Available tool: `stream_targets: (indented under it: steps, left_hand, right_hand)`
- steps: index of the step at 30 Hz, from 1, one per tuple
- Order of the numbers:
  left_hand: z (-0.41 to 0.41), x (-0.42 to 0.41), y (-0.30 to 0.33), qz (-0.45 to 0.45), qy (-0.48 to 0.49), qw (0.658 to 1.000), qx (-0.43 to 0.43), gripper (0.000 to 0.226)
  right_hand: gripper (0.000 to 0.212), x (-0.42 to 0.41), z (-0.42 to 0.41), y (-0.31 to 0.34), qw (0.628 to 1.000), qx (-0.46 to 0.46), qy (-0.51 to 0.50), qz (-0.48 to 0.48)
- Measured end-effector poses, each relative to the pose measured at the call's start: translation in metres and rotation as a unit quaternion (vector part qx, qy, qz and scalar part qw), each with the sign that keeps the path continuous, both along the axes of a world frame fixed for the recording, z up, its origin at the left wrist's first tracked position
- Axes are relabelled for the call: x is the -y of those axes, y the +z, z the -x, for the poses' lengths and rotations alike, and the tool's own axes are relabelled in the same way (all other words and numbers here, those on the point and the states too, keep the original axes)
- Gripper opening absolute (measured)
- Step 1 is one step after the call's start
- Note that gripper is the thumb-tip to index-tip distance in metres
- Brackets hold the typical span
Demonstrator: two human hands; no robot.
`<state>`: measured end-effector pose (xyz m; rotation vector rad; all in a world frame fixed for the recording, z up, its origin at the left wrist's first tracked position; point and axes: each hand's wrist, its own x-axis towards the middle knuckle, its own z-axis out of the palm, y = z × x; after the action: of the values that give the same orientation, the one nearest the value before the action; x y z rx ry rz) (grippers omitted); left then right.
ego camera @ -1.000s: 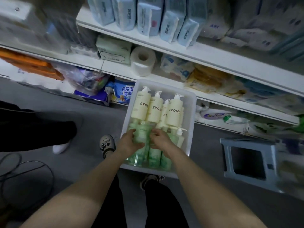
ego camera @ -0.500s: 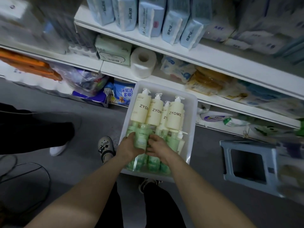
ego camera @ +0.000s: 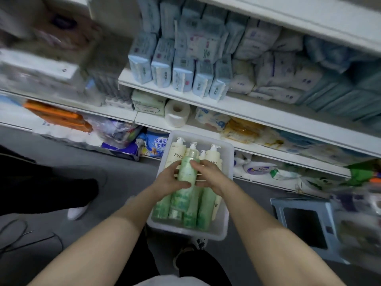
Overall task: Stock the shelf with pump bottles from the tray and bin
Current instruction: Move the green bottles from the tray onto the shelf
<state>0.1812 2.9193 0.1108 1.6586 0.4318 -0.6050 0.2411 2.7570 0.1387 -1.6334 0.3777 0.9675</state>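
A translucent white tray point(ego camera: 224, 221) sits below me, packed with several cream pump bottles point(ego camera: 214, 154) at its far end and green bottles point(ego camera: 203, 211) at its near end. One green bottle point(ego camera: 187, 168) is raised above the others, pointing away from me. My left hand point(ego camera: 171, 178) grips its left side with the thumb across the lower body. My right hand point(ego camera: 208, 175) holds its right side, fingers curled on it. White shelves point(ego camera: 247, 106) full of packs rise ahead.
A toilet roll point(ego camera: 176, 115) and a tissue box point(ego camera: 148, 103) stand on the middle shelf. A blue-grey plastic stool point(ego camera: 305, 221) stands to the right on the grey floor. Another person's dark trouser leg and white shoe point(ego camera: 77, 211) lie at left, near black cables point(ego camera: 24, 238).
Both hands have lifted one green bottle up out of the tray's near end. My head has tilted up, so more of the upper shelves shows.
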Motion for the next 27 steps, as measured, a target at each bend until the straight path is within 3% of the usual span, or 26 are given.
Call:
stream_targets:
  steps: [3,11,16,20,27]
  left_hand:
    - [-0.006,0.001,0.029,0.027,0.011,0.999,0.037,0.087]
    - [-0.009,0.005,0.091,0.023,-0.018,0.997,0.072,0.067]
    - [-0.020,0.008,0.145,-0.016,0.040,0.984,0.172,0.084]
    - [-0.042,0.002,0.197,-0.050,0.058,0.966,0.248,0.078]
    - [-0.102,-0.035,0.290,-0.122,0.051,0.926,0.355,0.080]
  right_hand:
    - [0.030,0.001,-0.011,0.028,0.999,0.047,0.008,-0.006]
    - [0.045,0.007,-0.052,0.105,0.985,0.167,0.037,-0.028]
    - [0.078,0.006,-0.075,0.170,0.965,0.251,0.070,-0.024]
    - [0.053,-0.001,-0.095,0.235,0.938,0.326,0.107,-0.050]
    - [0.061,-0.032,-0.141,0.327,0.896,0.423,0.095,-0.093]
